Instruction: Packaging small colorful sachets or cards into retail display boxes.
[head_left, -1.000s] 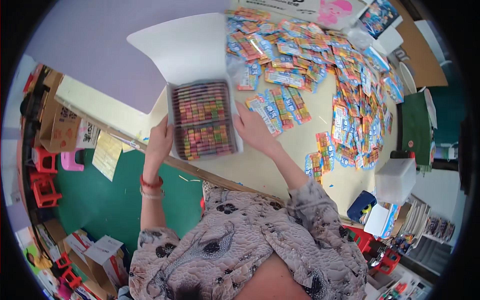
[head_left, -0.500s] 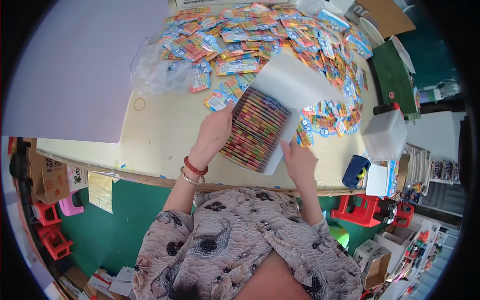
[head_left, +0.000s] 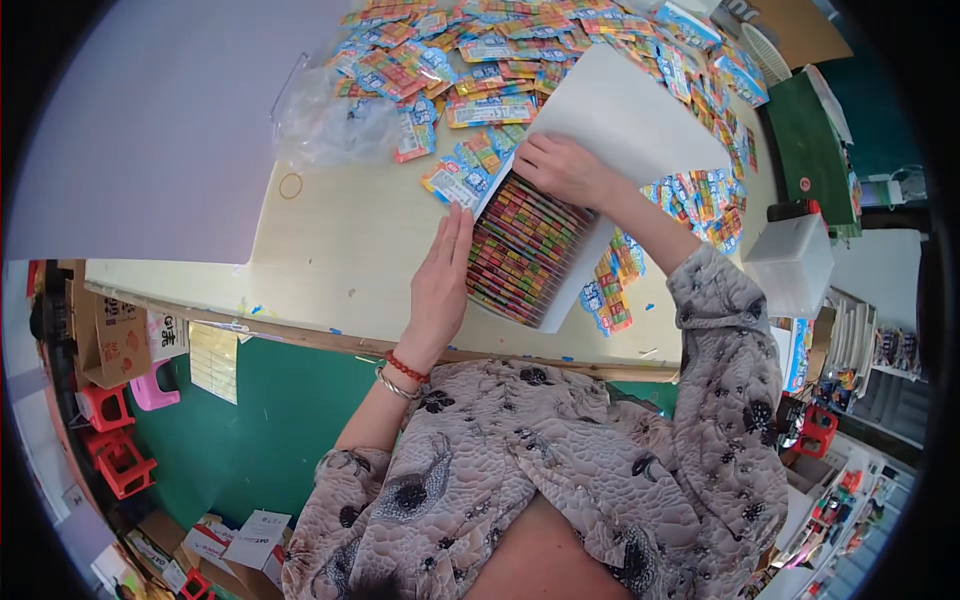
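Tilted box [head_left: 522,250] between both hands' fingers [head_left: 455,232].

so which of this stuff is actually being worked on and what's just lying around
In hand:
white box packed with colourful small packs
its open white lid flap
left hand flat against the box side
right hand on the top edge

Lying about:
loose colourful packets
clear plastic bag
rubber band
white tub

Pale table [head_left: 330,240], seemingly green floor [head_left: 270,420]
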